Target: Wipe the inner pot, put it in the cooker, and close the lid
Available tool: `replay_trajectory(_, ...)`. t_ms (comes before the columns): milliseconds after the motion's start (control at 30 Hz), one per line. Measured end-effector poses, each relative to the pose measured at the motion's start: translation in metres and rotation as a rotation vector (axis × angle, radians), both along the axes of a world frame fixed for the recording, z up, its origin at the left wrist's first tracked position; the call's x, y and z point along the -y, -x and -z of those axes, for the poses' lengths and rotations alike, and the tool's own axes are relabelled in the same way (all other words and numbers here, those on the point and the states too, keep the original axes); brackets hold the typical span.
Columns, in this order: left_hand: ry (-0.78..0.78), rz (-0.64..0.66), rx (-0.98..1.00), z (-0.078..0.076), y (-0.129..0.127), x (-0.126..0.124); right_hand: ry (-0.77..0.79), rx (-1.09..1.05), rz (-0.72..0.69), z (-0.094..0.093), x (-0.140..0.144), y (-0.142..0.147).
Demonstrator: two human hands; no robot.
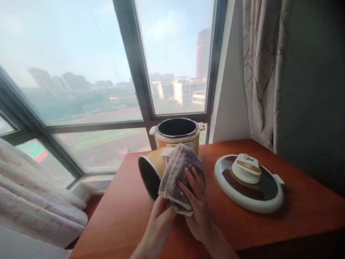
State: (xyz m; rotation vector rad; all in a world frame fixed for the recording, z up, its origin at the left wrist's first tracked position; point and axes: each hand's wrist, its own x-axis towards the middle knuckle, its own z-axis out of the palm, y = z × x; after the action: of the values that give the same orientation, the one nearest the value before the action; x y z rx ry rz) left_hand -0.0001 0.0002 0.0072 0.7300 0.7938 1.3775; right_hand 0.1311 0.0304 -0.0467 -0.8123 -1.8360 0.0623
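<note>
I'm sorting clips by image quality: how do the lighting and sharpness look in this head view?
Head view: strong backlight from the window, its skyline hazy and washed out; the curtain side falls dark. The lid shows soft glare. The hands, left hand and right hand, the cloth and tilted inner pot look slightly soft; window frames bow from wide-angle distortion.

Bare table (121,208) left; lid (249,183) blocks right, cooker (176,133) behind.

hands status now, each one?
Left hand: closed on the lower edge of the cloth.
Right hand: open, fingers flat, pressing the cloth against the tilted inner pot.
</note>
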Motion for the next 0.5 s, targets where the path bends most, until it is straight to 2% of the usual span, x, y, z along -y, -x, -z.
replay_trajectory(133, 0.043, 0.044, 0.048, -0.027, 0.003, -0.001, 0.049, -0.121, 0.034, 0.026, 0.013, 0.001)
replay_trajectory(200, 0.044, 0.003, 0.085, -0.039, 0.007, -0.001, 0.098, -0.222, 0.045, 0.039, 0.022, 0.006)
replay_trajectory(300, 0.061, -0.135, 0.148, -0.052, 0.017, -0.004, 0.223, -0.435, 0.049, 0.060, 0.034, 0.020)
replay_trajectory(400, 0.082, -0.295, 0.218, -0.058, 0.027, -0.007, 0.360, -0.703, 0.049, 0.078, 0.039, 0.036)
replay_trajectory(500, 0.129, -0.428, 0.294, -0.056, 0.033, -0.007, 0.464, -0.898, 0.042, 0.078, 0.037, 0.044)
